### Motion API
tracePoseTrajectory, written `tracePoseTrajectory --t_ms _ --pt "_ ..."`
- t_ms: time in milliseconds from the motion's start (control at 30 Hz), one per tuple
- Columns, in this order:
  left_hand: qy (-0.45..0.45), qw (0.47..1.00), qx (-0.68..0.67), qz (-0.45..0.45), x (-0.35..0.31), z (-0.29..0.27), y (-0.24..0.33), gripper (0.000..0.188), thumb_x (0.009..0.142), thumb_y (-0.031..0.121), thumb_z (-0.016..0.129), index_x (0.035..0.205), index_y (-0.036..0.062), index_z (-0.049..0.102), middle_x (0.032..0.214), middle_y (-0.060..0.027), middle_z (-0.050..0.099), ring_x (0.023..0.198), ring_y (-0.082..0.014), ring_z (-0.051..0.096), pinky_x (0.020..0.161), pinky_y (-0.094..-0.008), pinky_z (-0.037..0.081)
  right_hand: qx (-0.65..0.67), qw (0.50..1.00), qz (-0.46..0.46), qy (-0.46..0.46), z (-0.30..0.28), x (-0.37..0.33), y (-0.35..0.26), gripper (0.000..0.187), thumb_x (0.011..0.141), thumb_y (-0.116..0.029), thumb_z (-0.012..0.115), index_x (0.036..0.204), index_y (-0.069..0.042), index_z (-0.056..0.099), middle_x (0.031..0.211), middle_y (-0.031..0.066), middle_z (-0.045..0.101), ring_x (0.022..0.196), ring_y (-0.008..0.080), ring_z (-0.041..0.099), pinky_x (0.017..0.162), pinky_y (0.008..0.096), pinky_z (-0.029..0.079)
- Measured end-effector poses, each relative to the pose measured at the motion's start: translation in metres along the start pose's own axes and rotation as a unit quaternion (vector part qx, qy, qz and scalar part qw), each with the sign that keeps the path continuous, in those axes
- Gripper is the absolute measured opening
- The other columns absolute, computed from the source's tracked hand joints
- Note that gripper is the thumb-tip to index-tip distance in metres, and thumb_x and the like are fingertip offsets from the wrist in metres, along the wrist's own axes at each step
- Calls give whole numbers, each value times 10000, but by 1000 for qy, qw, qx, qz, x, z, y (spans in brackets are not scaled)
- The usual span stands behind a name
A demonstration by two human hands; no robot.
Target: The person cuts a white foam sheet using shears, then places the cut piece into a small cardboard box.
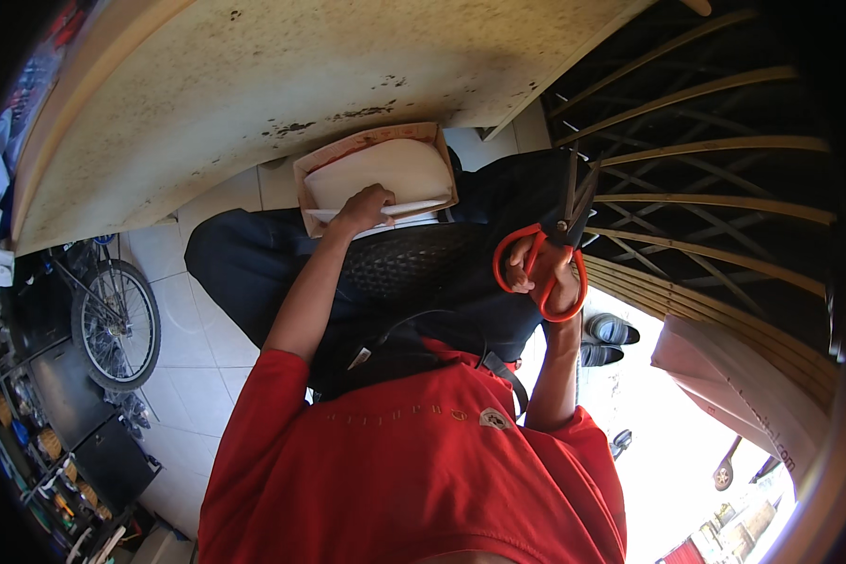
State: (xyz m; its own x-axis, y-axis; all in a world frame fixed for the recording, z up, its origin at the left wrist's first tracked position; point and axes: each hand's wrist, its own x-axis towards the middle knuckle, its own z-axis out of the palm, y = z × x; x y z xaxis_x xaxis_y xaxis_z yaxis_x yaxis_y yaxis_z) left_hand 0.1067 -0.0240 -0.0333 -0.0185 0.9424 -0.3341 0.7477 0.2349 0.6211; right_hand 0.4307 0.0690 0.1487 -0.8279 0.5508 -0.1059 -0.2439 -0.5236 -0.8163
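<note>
An open cardboard box (303, 188) rests across my lap. Inside lies a white sheet-like piece (390, 167) with a rounded far edge. My left hand (368, 209) reaches to the near side of this box, its fingers curled over a thin white strip or edge (418, 204); exactly what they grip is partly hidden by the hand. To the right, raised over my thigh, my right hand (556, 282) holds a large pair of scissors (562, 226) with orange-red handles. Fingers pass through the loops, and the dark blades point up and away, slightly apart.
A stained pale board (348, 56) overhangs the far side, close beyond the box. A folding lattice gate (714, 197) stands at right, with dark shoes (611, 329) on the floor near it. At left are a bicycle wheel (116, 324) and crowded shelves (56, 461).
</note>
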Motion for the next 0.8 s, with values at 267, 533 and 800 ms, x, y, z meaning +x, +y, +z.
tracePoseTrajectory --t_ms 267,533,800 --pt "-112 988 -61 -84 2 -16 11 295 834 287 700 945 22 638 936 -134 663 906 -244 630 812 -346 467 -430 890 40 144 47 81 57 372 775 -342 774 822 -8 618 627 99 586 646 224 609 612 350 457" --pt "-122 949 -271 -102 3 1 -32 314 941 318 542 1012 27 636 1047 -91 649 1015 -197 579 922 -309 416 -566 812 20 141 -9 144 167 386 573 -167 869 799 -32 587 758 151 630 764 328 651 680 408 495" --pt "-147 941 -290 -99 -2 0 -29 244 992 177 473 1133 39 617 1150 -67 634 1121 -160 538 975 -286 385 -620 780 -5 82 -11 142 171 296 632 -59 790 833 -35 574 777 156 624 779 339 649 675 428 506"
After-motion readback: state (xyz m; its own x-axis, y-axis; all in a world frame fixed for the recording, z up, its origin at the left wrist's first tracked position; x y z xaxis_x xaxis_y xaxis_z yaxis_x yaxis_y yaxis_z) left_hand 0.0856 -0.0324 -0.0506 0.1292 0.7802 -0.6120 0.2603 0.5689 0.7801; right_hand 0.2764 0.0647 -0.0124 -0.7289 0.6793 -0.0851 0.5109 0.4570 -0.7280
